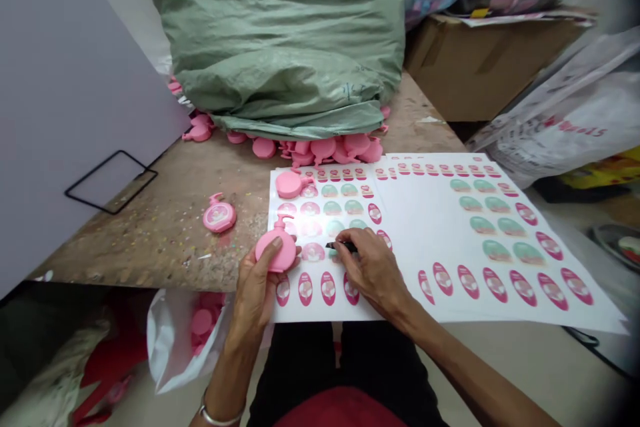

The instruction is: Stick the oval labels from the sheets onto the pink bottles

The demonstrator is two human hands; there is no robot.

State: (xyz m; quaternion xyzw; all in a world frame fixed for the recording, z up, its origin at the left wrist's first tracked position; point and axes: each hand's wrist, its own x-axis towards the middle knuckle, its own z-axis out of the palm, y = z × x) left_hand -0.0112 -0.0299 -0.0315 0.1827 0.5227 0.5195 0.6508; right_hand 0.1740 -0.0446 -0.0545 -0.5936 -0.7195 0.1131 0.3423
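Observation:
My left hand (pixel 257 287) is closed around a pink bottle-shaped plastic piece (pixel 277 247), held just above the near left edge of a white sticker sheet (pixel 320 307). My right hand (pixel 373 267) pinches a small dark tool (pixel 340 246) whose tip rests on a green-tinted sticker (pixel 334 253) on that sheet. Rows of pink oval and green round stickers cover the sheet. Another pink piece (pixel 289 184) lies on the sheet's far left corner. A pink piece with a sticker on it (pixel 219 215) lies on the table to the left.
A big green sack (pixel 280 40) sits at the table's far side with several pink pieces (pixel 320 147) spilling from under it. More sticker sheets (pixel 500 227) spread right. A cardboard box (pixel 480 60) and plastic bags stand far right. A white bag of pink pieces (pixel 195 333) hangs below.

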